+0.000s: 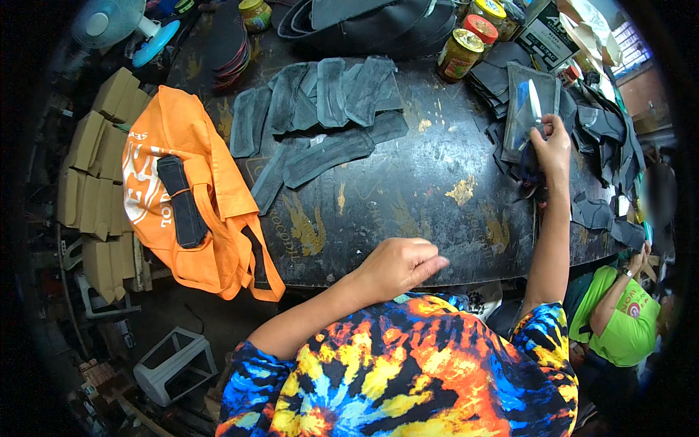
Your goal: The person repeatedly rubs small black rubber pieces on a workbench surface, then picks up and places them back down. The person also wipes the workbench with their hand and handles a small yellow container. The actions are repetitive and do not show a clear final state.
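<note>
My left hand (409, 268) rests in a loose fist at the table's near edge, thumb lying along the curled fingers. Nothing shows sticking out of it. At the far right of the table, my right hand (553, 142) is closed around the lower end of a pointed, silver, knife-like tool (534, 100). Its handle is mostly hidden by the fingers. Under this tool lies a dark flat tray or sheet (515, 131) with a blue item (522, 91) on it. Several long black padded pieces (328, 156) lie overlapping on the far left half of the table.
An orange cloth bag (171, 138) with a banded black bundle (180, 204) covers the table's left edge. Lidded jars (460, 54) and black scraps (604, 138) crowd the far right. Cartons (98, 197) and a plastic stool (175, 364) stand left. A person in green (619, 313) works at right.
</note>
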A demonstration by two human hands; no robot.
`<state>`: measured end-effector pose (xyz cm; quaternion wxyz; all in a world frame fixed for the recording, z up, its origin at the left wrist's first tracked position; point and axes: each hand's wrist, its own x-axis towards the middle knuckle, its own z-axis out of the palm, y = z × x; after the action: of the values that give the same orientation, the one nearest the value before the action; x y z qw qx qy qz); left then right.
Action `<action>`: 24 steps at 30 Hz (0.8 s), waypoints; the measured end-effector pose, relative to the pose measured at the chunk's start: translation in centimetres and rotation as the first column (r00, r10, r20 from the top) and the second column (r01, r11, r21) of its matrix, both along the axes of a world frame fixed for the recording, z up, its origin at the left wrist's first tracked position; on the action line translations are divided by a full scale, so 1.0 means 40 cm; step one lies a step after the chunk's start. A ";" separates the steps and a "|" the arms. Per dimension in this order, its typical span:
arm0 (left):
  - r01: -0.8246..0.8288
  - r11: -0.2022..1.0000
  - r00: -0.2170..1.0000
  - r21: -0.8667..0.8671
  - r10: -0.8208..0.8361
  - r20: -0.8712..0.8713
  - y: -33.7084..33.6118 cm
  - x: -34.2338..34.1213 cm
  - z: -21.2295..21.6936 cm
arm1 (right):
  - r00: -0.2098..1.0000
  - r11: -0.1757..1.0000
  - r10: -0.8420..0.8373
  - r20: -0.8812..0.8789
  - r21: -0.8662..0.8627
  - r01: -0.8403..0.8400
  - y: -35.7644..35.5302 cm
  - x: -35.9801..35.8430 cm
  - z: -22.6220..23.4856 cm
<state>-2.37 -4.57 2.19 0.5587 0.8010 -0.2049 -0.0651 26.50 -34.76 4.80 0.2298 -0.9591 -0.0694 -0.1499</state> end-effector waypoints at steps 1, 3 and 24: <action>0.025 0.998 1.000 -0.059 -0.024 0.017 0.006 -0.001 0.004 | 0.998 0.997 0.037 0.055 0.065 -0.041 -0.005 0.005 0.011; 0.062 0.993 0.998 -0.098 -0.063 -0.012 0.019 0.000 0.019 | 0.986 0.997 0.043 0.160 0.060 -0.053 -0.016 0.027 0.036; -0.704 0.533 0.710 0.468 0.523 0.472 0.269 0.139 -0.012 | 0.912 0.865 0.406 0.051 0.300 -0.402 0.106 -0.243 0.007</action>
<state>3.19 6.19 1.72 0.2152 0.9574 0.0512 0.1858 16.77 -30.52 5.09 0.4015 -0.8773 -0.2430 -0.1007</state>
